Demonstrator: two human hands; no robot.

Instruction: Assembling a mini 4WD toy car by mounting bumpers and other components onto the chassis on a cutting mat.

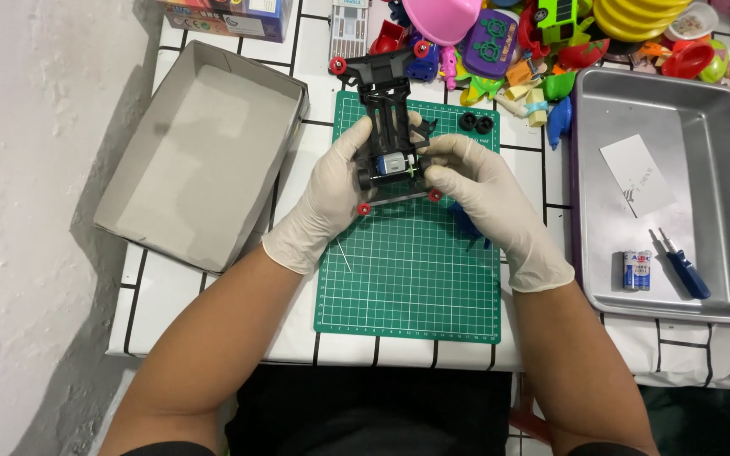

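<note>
Black toy car frame (388, 127) held above the green cutting mat (407, 279), nose pointing away, small motor showing at the near end between the fingers. Probably light and stiff, being thin plastic, though with slender posts and small red rollers at the corners that look easy to snap; best gripped by the solid side rails near the motor, not by the rollers. Left hand (331, 198), in a white glove, closed on the frame's left rear side, thumb on top, wrist angled inward. Right hand (479, 190), also gloved, closed on the right rear side, fingertips pinching close to the motor. Forearms coming in from below, elbows spread. Two loose black tyres (476, 123) on the mat's far corner. Empty grey box (200, 156) to the left; metal tray (720, 118) to the right with two batteries (636, 270) and a blue screwdriver (686, 272). Heap of coloured toys (551, 42) beyond.
</note>
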